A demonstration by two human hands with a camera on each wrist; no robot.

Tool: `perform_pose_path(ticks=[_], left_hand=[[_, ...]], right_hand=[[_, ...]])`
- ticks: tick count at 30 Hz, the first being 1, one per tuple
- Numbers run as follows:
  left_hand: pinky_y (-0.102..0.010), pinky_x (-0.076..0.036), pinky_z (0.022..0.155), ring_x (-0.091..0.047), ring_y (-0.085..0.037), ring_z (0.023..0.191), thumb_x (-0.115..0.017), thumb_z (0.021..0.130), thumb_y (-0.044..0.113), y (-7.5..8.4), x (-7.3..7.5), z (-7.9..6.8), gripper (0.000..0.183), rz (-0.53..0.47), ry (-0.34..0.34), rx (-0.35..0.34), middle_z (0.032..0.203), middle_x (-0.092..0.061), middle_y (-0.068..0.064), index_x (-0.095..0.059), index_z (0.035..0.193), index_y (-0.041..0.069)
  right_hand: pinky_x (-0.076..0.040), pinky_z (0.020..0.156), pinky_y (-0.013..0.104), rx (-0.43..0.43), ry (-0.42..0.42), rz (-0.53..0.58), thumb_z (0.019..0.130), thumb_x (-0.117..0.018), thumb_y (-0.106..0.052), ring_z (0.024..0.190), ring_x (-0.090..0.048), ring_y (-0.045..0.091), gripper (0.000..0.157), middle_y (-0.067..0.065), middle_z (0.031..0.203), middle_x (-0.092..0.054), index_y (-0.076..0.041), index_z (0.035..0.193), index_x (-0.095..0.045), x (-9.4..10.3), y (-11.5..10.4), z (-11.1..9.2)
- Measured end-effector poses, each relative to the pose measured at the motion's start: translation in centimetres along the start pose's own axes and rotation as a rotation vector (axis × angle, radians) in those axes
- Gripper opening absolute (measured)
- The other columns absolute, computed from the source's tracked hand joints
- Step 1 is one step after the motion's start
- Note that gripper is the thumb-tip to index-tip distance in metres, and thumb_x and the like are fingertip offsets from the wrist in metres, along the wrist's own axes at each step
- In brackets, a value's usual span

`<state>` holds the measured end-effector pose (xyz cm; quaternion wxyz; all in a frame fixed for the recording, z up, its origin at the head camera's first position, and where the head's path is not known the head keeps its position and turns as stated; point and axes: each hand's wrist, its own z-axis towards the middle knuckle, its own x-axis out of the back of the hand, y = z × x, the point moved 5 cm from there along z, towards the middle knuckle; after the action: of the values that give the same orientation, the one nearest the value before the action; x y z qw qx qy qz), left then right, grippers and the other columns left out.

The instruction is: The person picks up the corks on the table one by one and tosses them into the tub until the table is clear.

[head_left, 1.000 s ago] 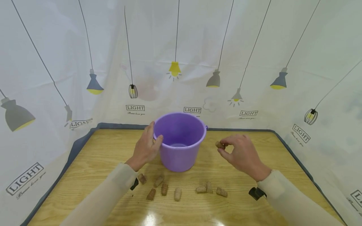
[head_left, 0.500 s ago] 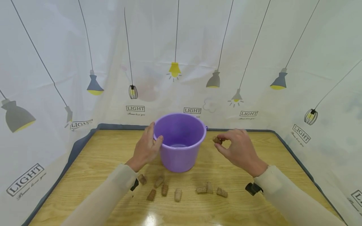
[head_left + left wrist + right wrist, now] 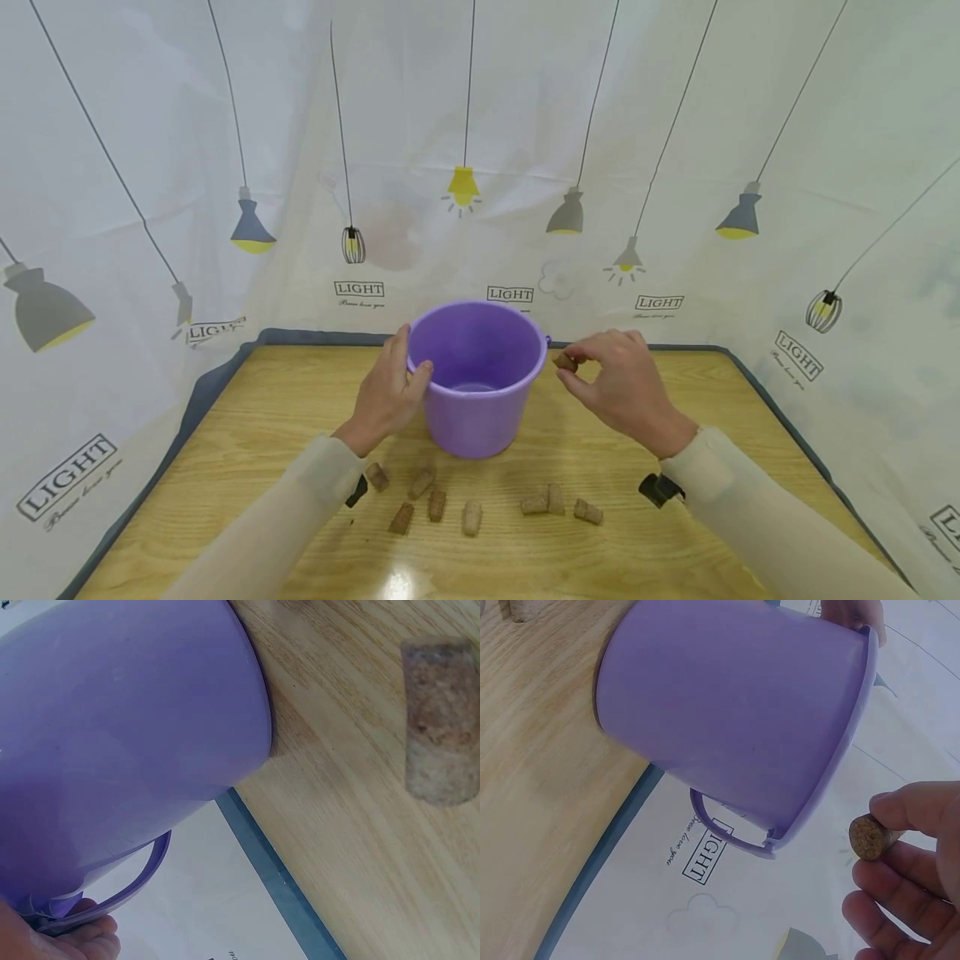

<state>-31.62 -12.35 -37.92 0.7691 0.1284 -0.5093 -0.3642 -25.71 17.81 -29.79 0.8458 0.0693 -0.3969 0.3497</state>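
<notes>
A purple bucket (image 3: 476, 421) stands upright on the wooden table. My left hand (image 3: 386, 392) grips its left rim, with the thumb over the edge; in the left wrist view the fingers (image 3: 94, 937) lie by the bucket's handle (image 3: 142, 881). To the right of the bucket, my right hand (image 3: 626, 387) pinches a cork (image 3: 566, 362) between thumb and fingers, level with the rim and apart from it. The right wrist view shows the round end of this cork (image 3: 870, 838). The bucket's visible inside holds nothing; its near bottom is hidden.
Several loose corks lie on the table (image 3: 247, 467) in front of the bucket, such as a pale cork (image 3: 472, 517) and a brown cork (image 3: 401, 518). Another cork (image 3: 588, 511) lies at the right. A lamp-printed cloth (image 3: 420, 125) encloses the back and sides.
My right hand has moved left and slightly farther away, bringing the pinched cork closer to the bucket's right rim. The left hand and bucket stay where they were.
</notes>
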Motion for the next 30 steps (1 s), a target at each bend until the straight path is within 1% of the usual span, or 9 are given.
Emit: perform_pose_path(ticks=[11, 19, 25, 30], left_hand=[[-0.061, -0.048, 0.1, -0.053, -0.043, 0.129, -0.046, 0.102, 0.037, 0.0, 0.0, 0.0, 0.074, -0.001, 0.0, -0.001, 0.154, -0.04, -0.026, -0.021, 0.161, -0.001], [-0.062, -0.047, 0.101, -0.052, -0.043, 0.13, -0.046, 0.102, 0.038, -0.1, -0.1, 0.0, 0.075, -0.011, -0.004, 0.002, 0.156, -0.038, -0.026, -0.02, 0.162, 0.0], [-0.061, -0.047, 0.102, -0.051, -0.043, 0.132, -0.046, 0.102, 0.038, 0.0, -0.1, 0.0, 0.075, -0.003, -0.002, 0.003, 0.156, -0.038, -0.026, -0.02, 0.162, 0.0], [-0.061, -0.048, 0.101, -0.052, -0.043, 0.13, -0.046, 0.102, 0.037, 0.0, 0.0, 0.0, 0.074, 0.0, 0.005, -0.001, 0.155, -0.039, -0.026, -0.021, 0.161, -0.001]], right_hand=[[-0.036, 0.075, 0.04, 0.001, 0.005, 0.012, 0.083, -0.084, -0.015, 0.077, -0.059, 0.016, 0.007, -0.006, 0.082, -0.074, -0.017, 0.089, -0.08, -0.5, -0.5, 1.1], [-0.037, 0.074, 0.04, 0.003, 0.01, 0.02, 0.084, -0.084, -0.016, 0.077, -0.06, 0.017, 0.004, -0.005, 0.081, -0.074, -0.016, 0.085, -0.08, -1.3, -0.8, 1.7], [-0.037, 0.074, 0.039, 0.005, 0.002, 0.029, 0.085, -0.084, -0.02, 0.078, -0.06, 0.017, 0.004, -0.005, 0.084, -0.075, -0.018, 0.085, -0.08, -1.8, -1.2, 2.4], [-0.037, 0.074, 0.04, -0.007, -0.01, 0.033, 0.084, -0.084, -0.018, 0.078, -0.061, 0.017, 0.005, -0.006, 0.086, -0.077, -0.021, 0.084, -0.08, -2.4, -1.3, 3.0]])
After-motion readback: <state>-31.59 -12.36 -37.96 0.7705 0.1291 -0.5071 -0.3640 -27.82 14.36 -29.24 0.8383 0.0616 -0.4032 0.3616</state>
